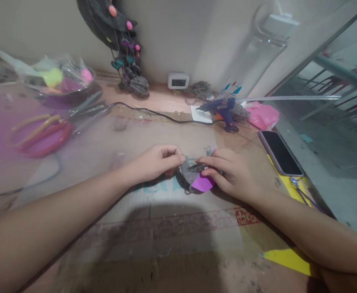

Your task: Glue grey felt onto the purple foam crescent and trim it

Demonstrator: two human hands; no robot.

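Note:
My left hand [157, 162] is closed in a pinch on the edge of a small craft piece [197, 179], grey on one side and magenta on the other, which rests on a cardboard sheet [166, 219]. My right hand [230, 173] is closed around small dark thread snips [198, 167], their blades pointing left over the grey part of the piece. The two hands nearly touch above it.
A blue glue gun [223, 110] with its black cord stands at the back, beside a pink bag [262, 116]. A phone [280, 152] lies to the right on yellow paper. Red and yellow rings [41, 136], a bowl of craft bits [62, 83] and a small clock [178, 80] lie left and behind.

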